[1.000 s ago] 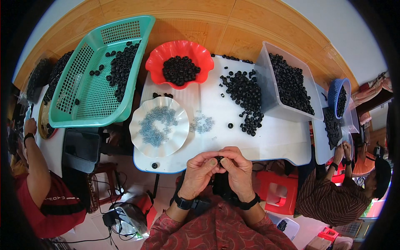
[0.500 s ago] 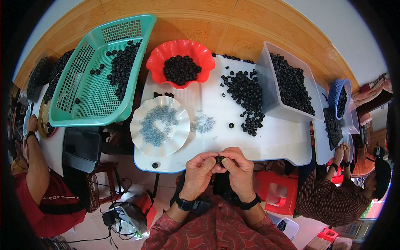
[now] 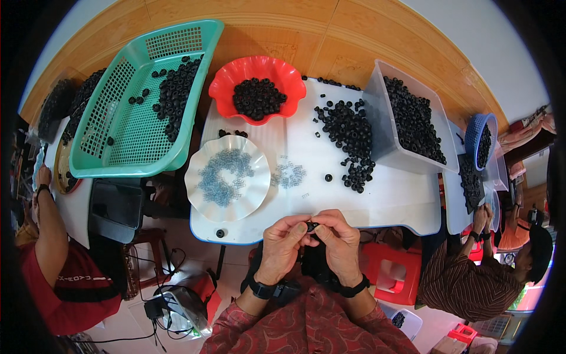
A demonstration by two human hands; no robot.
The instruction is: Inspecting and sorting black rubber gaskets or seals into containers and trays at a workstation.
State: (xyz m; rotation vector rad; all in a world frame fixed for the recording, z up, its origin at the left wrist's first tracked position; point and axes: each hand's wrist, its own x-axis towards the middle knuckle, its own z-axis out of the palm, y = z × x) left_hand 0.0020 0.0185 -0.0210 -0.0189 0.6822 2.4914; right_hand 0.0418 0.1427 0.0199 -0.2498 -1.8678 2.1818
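My left hand (image 3: 282,248) and my right hand (image 3: 338,245) meet just off the table's front edge. Both are closed, fingertips pinching one small black round part (image 3: 311,226) between them. Beyond them on the white table (image 3: 259,227) stands a white wavy-rimmed plate (image 3: 194,200) with many small clear-blue springs (image 3: 221,177). More springs (image 3: 289,175) lie loose beside it. A heap of black ring-like parts (image 3: 345,133) spreads toward the right, one black part (image 3: 328,177) lying apart from it. Another single part (image 3: 220,233) sits near the front left edge.
At the back are a red scalloped bowl (image 3: 221,97) and a clear bin (image 3: 383,135), both holding black parts. A green basket (image 3: 124,171) stands left. People sit at either side, one in a red shirt (image 3: 71,283), one in a striped shirt (image 3: 471,280). A red stool (image 3: 392,265) is at right.
The black part has turned slightly between my fingertips and shows more of its side. My hands have stayed in nearly the same place.
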